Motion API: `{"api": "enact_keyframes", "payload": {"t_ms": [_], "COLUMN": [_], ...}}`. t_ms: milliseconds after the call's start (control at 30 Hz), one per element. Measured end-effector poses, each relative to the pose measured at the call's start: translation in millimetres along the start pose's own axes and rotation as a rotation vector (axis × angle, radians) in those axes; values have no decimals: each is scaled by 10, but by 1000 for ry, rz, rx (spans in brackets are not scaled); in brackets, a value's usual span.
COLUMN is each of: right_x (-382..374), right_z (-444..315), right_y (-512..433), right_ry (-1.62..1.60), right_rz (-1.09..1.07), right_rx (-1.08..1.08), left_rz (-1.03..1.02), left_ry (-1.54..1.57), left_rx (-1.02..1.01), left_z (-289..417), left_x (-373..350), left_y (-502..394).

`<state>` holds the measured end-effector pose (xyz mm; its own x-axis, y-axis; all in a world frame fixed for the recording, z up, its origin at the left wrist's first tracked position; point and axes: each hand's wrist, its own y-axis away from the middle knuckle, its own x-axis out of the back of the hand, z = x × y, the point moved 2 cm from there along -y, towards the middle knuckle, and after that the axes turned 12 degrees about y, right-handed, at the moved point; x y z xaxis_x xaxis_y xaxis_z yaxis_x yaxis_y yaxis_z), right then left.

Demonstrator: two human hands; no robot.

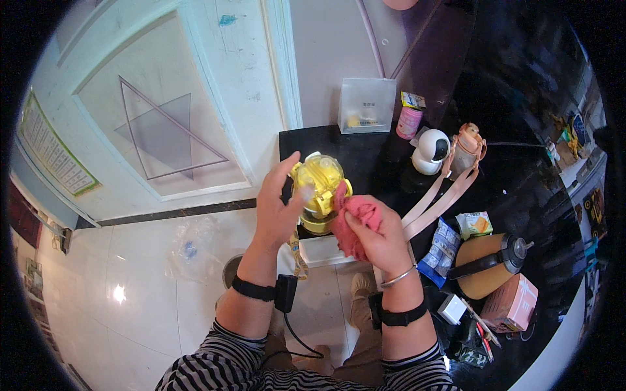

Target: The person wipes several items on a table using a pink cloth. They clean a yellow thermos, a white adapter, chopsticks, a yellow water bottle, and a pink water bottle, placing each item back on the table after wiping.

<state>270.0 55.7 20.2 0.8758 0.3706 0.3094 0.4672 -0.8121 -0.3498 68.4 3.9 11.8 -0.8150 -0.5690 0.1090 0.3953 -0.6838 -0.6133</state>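
A yellow lidded bottle with a clear cover (320, 181) stands at the near left corner of the black tabletop (376, 166), and a patterned strap (297, 256) hangs below it. My left hand (281, 205) is at the bottle's left side with its fingers apart; the fingertips are blurred, and whether they touch it is unclear. In my right hand (379, 234) a crumpled red cloth (357, 220) is gripped, its upper end close against the bottle's right side. The bottle's lower part is partly hidden by the hands and the cloth.
Behind stand a frosted bag (367, 105), a pink canister (409, 122), a white camera (430, 151) and a strapped drinking bottle (464, 154). At right are a blue packet (440, 251), an amber jug (481, 264), a pink box (511, 303) and a white adapter (452, 309). A door (161, 112) is at left.
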Motion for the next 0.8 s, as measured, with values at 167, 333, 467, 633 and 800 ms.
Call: {"api": "enact_keyframes", "payload": {"t_ms": [167,333,467,633,800], "right_x": [98,115,23,13,41], "right_z": [37,-182,-153,163,324], "right_y": [-143,-194,-203,-204,-158], "right_ry": [-179,342,408,456,111], "right_rz": [283,341,201,330,504], "right_rx": [-14,371,339,227,70], "left_rz": [-93,-318,-372,-296,-233], "left_ry": [-134,75,294,466,241], "left_rx": [84,-44,53,125,6], "left_z": [127,150,72,-64,-38], "left_x": [-134,-81,-55,-138,-39], "left_y": [41,-50,-58,-49,-64]}}
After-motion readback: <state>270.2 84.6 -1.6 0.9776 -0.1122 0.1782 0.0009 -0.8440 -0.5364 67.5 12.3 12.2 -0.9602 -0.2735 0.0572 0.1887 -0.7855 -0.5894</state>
